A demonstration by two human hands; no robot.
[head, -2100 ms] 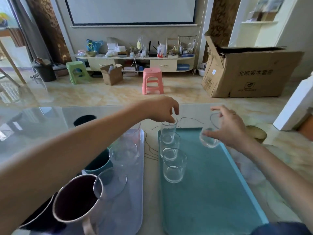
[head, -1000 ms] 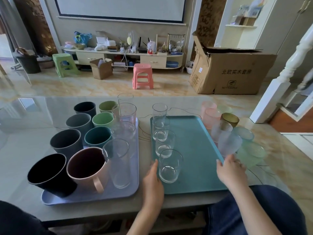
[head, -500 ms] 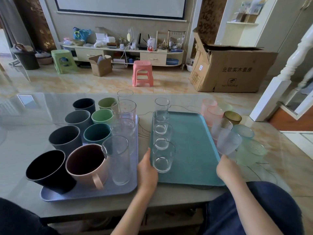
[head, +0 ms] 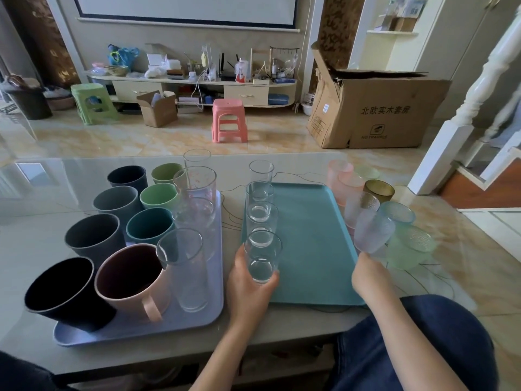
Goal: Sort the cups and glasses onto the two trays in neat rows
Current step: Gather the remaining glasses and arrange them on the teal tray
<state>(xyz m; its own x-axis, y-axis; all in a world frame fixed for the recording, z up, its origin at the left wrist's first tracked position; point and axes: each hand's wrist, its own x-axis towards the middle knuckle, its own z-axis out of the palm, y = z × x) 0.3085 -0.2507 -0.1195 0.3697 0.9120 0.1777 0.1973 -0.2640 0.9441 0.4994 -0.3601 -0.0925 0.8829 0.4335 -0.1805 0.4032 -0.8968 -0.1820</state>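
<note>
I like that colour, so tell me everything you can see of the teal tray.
The teal tray is a flat rectangle with rounded corners and a low raised rim, matte, plastic by its look. It lies flat on the glossy table, right of the lilac tray. Small clear glasses stand in a row along its left edge. The left hand and right hand are at its near corners.

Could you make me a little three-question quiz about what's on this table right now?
1. True or false: the teal tray holds a row of clear glasses along its left edge.
2. What is the left hand gripping? A) the pink mug B) the nearest clear glass C) the amber glass
3. Fill in: the frosted coloured glasses stand on the table to the ____ of the teal tray.

Key
1. True.
2. B. The right hand grips the frosted lilac glass.
3. Right.
</note>
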